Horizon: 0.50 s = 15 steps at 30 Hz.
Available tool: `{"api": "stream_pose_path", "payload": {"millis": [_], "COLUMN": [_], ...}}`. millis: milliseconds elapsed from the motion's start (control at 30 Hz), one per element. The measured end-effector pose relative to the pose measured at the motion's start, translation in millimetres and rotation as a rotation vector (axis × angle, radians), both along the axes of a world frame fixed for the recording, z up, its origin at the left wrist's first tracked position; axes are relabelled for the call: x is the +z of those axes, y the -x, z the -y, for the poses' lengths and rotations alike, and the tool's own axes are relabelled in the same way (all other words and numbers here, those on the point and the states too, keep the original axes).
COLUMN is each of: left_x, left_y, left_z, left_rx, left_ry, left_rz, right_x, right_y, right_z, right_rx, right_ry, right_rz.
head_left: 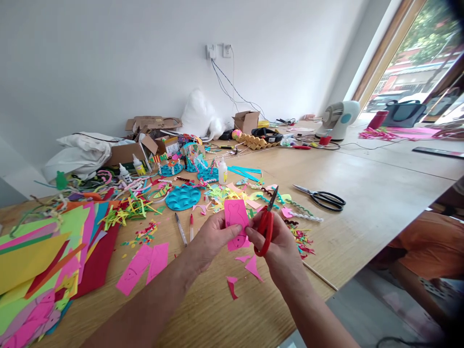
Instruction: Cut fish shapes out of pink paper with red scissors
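Note:
Between the thumb and fingers of my left hand (216, 233) is a piece of pink paper (235, 211) with a drawn outline on it. My right hand (277, 241) grips red-handled scissors (267, 224), blades pointing up and away from the paper; its fingertips are close to the paper's right edge. Below the hands lie pink paper scraps (253, 268). Two pink paper pieces (134, 270) rest to the left, one with a drawn line. A grey pen (181, 229) and a red pen (191, 226) lie beyond my left forearm.
Black-handled scissors (326, 199) lie to the right, and a thin wooden stick (321, 276) near the table edge. Coloured paper sheets (36, 241) cover the left side. A blue scalloped tray (183, 197) and a glue bottle (222, 171) stand farther back. A person in orange (427, 246) is at right.

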<state>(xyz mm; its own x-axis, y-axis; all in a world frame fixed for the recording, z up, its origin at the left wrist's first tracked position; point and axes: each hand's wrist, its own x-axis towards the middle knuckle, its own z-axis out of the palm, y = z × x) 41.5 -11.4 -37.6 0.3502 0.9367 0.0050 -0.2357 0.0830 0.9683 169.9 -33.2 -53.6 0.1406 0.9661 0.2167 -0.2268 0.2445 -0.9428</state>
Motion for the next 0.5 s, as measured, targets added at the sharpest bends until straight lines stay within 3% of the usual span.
{"api": "stream_pose_path", "payload": {"millis": [100,267,500], "left_x": [2.5,8.0,12.3], "left_y": [4,14,16], "left_z": [-1,-4,-3], "left_rx": [0.044,-0.02,-0.029], "left_ry": [-0.007,0.045,0.076], "left_rz": [0.003,0.047,0.091], "right_x": [2.2,-1.5,-7.3], "right_y": [-8,-23,-29], "right_z": [4,13,17], "right_rx": [0.109,0.383,0.528], "right_ry": [0.031,0.115,0.098], "right_rz": [0.123,0.34,0.399]}}
